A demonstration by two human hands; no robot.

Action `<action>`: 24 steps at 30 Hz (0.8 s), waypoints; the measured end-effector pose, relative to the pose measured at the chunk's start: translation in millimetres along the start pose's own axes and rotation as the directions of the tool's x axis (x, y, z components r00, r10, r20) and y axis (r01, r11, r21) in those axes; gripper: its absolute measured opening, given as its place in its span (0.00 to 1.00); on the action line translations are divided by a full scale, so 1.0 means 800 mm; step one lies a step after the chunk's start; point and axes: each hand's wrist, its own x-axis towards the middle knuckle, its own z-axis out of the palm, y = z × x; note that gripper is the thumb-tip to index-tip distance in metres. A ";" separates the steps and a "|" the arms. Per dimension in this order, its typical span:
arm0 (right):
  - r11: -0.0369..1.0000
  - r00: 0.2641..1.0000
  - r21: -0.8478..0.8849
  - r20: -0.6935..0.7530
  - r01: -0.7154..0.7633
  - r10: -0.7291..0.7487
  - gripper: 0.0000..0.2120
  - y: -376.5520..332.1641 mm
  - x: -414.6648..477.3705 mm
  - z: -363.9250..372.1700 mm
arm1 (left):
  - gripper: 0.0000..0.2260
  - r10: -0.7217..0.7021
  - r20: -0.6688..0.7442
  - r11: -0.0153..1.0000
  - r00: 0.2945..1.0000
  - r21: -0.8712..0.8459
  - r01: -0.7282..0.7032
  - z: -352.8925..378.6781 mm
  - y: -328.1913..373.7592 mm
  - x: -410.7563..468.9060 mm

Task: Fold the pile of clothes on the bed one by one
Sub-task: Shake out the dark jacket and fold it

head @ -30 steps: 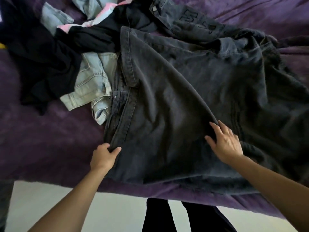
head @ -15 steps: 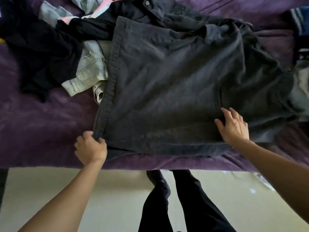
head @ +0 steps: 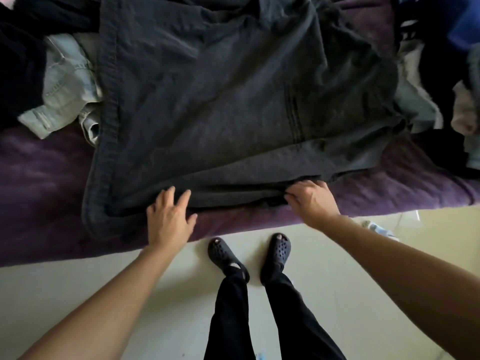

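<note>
Dark grey jeans (head: 220,100) lie spread flat across the purple bed cover (head: 44,183), their waistband running down the left side. My left hand (head: 170,220) rests open on the near edge of the jeans, fingers spread, holding nothing. My right hand (head: 310,200) is at the same near edge further right, fingers curled around the folded denim layers. A pile of other clothes lies behind: light blue jeans (head: 67,84) at the left and black garments (head: 20,55) at the far left.
More clothes lie at the right edge of the bed: pale, black and blue pieces (head: 446,81). The bed's near edge runs just behind my hands. My feet in dark clogs (head: 226,255) stand on the cream floor (head: 78,289) below it.
My left hand let go of the waistband corner and moved right along the near edge. My right hand slid down to the near edge and closed on it. The view tilted down.
</note>
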 end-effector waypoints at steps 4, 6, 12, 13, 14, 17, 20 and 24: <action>0.935 0.977 0.339 -0.139 -0.107 0.162 0.10 0.001 0.011 -0.038 | 0.15 -0.090 -0.049 0.993 0.995 -0.079 0.086 -0.015 -0.002 0.018; 0.930 0.975 0.353 -0.146 -0.106 0.167 0.11 -0.001 0.028 -0.074 | 0.11 -0.174 -0.096 0.978 0.980 -0.129 0.161 -0.030 0.002 0.028; 0.914 0.956 0.331 -0.092 -0.236 0.280 0.13 -0.012 0.119 -0.128 | 0.10 -0.244 -0.354 0.961 0.903 -0.210 0.178 -0.071 0.010 0.042; 0.891 0.951 0.370 -0.052 -0.265 0.304 0.13 -0.010 0.126 -0.124 | 0.09 -0.141 -0.403 0.979 0.904 -0.191 0.067 -0.067 0.014 0.035; 0.862 0.946 0.417 -0.017 -0.288 0.324 0.13 -0.008 0.129 -0.120 | 0.08 -0.042 -0.402 0.983 0.915 -0.178 -0.033 -0.060 0.020 0.027; 0.817 0.933 0.490 -0.019 -0.306 0.360 0.11 -0.002 0.130 -0.108 | 0.18 0.035 -0.144 0.995 0.989 -0.087 -0.048 -0.022 0.035 0.007; 0.854 0.937 0.452 -0.100 -0.256 0.334 0.09 0.004 0.135 -0.105 | 0.36 -0.078 0.136 0.992 0.988 0.107 0.064 0.014 0.038 0.010; 0.971 0.946 0.239 -0.316 0.000 0.078 0.11 0.006 0.103 -0.091 | 0.14 -0.124 0.175 0.985 0.977 0.136 0.101 0.033 0.049 0.020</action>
